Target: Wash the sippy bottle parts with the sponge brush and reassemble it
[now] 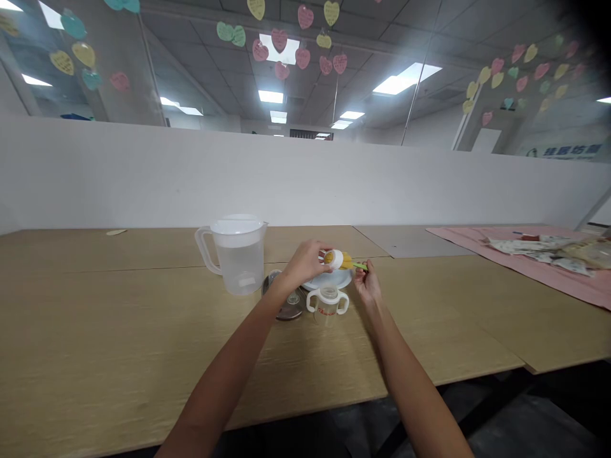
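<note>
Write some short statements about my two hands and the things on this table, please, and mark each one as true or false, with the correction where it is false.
1. The right hand holds the green handle of a yellow sponge brush. True.
2. The left hand holds the two-handled baby bottle. False: the left hand holds a white ring; the two-handled baby bottle stands on the table.
3. The plastic pitcher has its handle on its left side. True.
4. The pink cloth lies left of the pitcher. False: the pink cloth lies at the far right.
5. The baby bottle stands nearer to you than the white dish. True.
</note>
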A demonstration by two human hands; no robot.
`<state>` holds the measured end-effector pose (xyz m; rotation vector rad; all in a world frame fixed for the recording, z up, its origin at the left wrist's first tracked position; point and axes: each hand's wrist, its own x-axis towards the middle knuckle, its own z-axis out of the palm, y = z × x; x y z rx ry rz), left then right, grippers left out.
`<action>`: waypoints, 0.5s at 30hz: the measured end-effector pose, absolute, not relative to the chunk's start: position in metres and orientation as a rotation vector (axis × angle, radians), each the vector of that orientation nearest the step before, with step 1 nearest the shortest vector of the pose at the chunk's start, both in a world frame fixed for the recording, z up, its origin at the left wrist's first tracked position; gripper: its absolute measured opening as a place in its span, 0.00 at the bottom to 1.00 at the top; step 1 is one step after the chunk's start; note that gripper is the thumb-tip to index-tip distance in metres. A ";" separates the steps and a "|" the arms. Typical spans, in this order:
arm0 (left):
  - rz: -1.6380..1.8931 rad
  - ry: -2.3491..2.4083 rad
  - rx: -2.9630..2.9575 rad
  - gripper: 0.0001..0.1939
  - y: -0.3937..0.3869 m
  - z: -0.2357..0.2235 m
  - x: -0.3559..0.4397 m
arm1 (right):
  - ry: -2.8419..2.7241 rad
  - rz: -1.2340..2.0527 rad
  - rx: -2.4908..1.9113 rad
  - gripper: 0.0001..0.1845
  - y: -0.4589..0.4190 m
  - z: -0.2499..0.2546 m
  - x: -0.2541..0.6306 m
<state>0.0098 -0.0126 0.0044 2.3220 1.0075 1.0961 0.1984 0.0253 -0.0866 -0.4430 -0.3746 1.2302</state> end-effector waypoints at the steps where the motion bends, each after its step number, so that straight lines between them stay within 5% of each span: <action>1: 1.096 1.004 2.318 0.25 -0.013 0.004 0.010 | -0.343 1.238 -0.446 0.13 0.024 -0.085 0.198; 15: 1.069 0.968 2.261 0.24 -0.015 0.004 0.012 | -0.269 1.287 -0.445 0.13 0.021 -0.081 0.197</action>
